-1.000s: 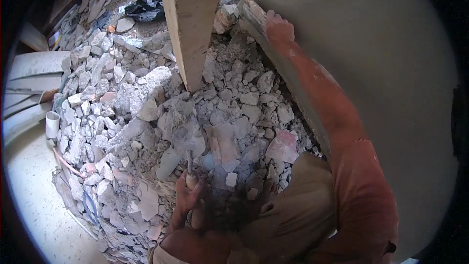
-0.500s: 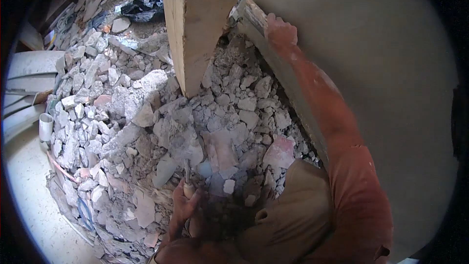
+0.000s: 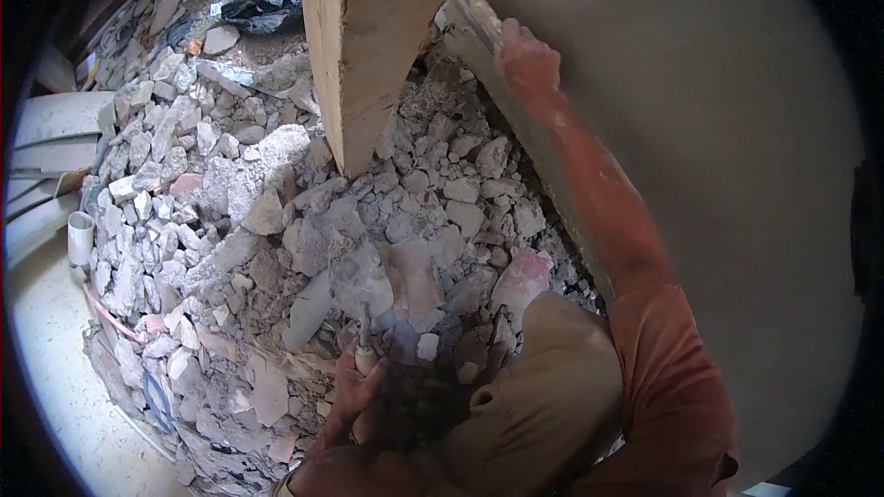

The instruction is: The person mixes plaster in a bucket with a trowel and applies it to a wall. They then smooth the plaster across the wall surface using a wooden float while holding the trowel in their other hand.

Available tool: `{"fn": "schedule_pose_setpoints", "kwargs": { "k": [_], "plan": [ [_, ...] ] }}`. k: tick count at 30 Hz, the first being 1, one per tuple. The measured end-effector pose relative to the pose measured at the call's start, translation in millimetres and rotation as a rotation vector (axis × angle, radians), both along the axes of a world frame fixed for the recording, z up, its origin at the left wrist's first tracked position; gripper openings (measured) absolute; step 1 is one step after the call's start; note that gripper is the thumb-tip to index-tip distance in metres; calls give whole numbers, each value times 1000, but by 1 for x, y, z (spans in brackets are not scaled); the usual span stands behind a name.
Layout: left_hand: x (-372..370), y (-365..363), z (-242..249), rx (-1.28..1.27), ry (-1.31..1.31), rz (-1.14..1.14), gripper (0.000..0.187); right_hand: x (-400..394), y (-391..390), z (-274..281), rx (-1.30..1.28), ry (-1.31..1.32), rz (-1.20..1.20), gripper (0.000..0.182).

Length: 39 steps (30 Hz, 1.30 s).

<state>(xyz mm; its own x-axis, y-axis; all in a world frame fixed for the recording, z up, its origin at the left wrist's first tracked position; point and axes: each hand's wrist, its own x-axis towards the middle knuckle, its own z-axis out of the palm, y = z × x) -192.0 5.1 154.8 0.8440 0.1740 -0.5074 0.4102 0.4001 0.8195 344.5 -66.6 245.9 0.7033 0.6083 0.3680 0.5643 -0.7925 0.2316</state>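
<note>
My left hand (image 3: 357, 382) is closed around the pale handle of a trowel (image 3: 362, 281). The trowel's grey blade points away from me, just over the rubble beside a reddish tile piece. Farther up, at the lower edge of the smooth grey wall (image 3: 718, 175), my right hand (image 3: 529, 60) is closed on a long flat tool (image 3: 479, 14). That tool lies against the wall's edge; the part under my palm is hidden.
Broken rubble (image 3: 212, 175) covers the ground ahead and to the left. A wooden post (image 3: 368, 55) stands in front. Stacked pale panels (image 3: 60, 120) and a short white pipe (image 3: 80, 237) are at the left, a black bag (image 3: 262, 9) farther back.
My right hand and the flat tool have shifted slightly up and left along the wall's edge. The trowel's blade shows more plainly now, a little right of where it was. The view has shifted slightly.
</note>
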Motion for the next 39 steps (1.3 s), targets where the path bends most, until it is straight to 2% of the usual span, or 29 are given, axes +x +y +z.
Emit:
{"fn": "schedule_pose_setpoints", "kwargs": {
  "k": [4, 9, 11, 12, 14, 17, 21, 23, 27, 29, 31, 35, 37, 39],
  "plan": [
    [-3, -3, -3, 5, -7, 21, 35, 16, 6, -24, -71, 24, 3, 16],
    [-4, -1, 1, -28, 50, 14, 28, 24, 9, -25, -98, 47, -16, 10],
    [-7, -3, -11, 206, -27, -2, 23, 22, 13, -20, -95, -23, 18, 9],
    [-7, -2, -10, 206, -24, -4, 23, 20, 15, -15, -94, -20, 17, 9],
    [-2, -2, -1, -27, -40, 42, 19, 19, 16, 0, -71, -34, -10, 9],
    [4, 1, 11, -65, 29, 48, 20, 17, 12, 10, 10, -114, 26, 9],
    [4, 0, 5, -54, 67, 50, 18, 10, 12, 15, 88, -140, 49, 10],
    [8, -1, 4, 14, -33, 73, 17, 8, 13, 2, 45, -54, 56, 9],
    [11, 6, 10, 62, -10, -2, 17, 13, 20, -33, 31, 11, 66, 8],
    [8, 1, 3, -15, -12, 58, 18, 20, 21, -47, -56, -28, 128, 20],
    [6, -1, -2, -14, 18, 64, 19, 26, 21, -54, -61, -29, 107, 19],
    [12, 5, 12, -48, 91, 40, 22, 26, 22, -53, -59, -51, 88, 18],
    [4, 2, -5, 3, 60, 20, 20, 26, 21, -48, -51, -63, 96, 18],
    [6, 5, -1, 51, 33, 3, 19, 24, 23, -39, -45, -71, 108, 18]
  ]
}}
